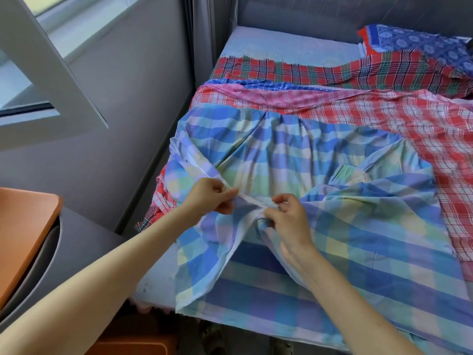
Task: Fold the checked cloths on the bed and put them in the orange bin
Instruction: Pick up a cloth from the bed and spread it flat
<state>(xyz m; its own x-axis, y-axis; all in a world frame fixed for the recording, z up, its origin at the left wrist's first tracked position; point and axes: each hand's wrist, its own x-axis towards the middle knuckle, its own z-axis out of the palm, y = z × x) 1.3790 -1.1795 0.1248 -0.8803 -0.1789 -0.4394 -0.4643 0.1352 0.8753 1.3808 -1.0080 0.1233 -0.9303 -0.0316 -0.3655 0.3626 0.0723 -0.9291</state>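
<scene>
Head view: on the bed (281, 47), the blue checked cloth (307, 155) is being pinched at its hem by left hand (212, 198) and right hand (286, 219); probably light and limp, so corners are being advised.

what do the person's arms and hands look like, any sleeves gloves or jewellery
No sleeves, cuffs or gloves show: left forearm and right forearm are bare to the frame's edge, with no watch or bracelet. The left hand has a small glint on one finger, perhaps a ring, too small to tell. The right hand wears nothing visible.
</scene>
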